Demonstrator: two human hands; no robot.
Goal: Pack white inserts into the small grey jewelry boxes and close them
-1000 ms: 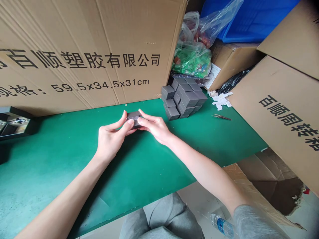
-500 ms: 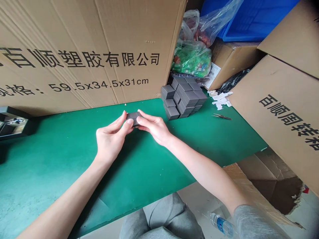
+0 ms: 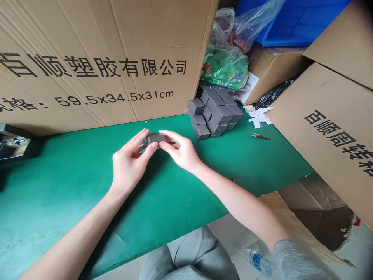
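Pinching 1 small dark gray box (image 3: pixel 156 138) near the frame's middle, the left hand (image 3: pixel 128 163) and right hand (image 3: pixel 185 154) should press softly, evenly.

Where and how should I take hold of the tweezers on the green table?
Pinch the tweezers across their mid-length, probably coming from above and the near side: they lie flat and slim on the green table, and white scraps sit just beyond. The right hand is nearer, but it holds the dark gray block.
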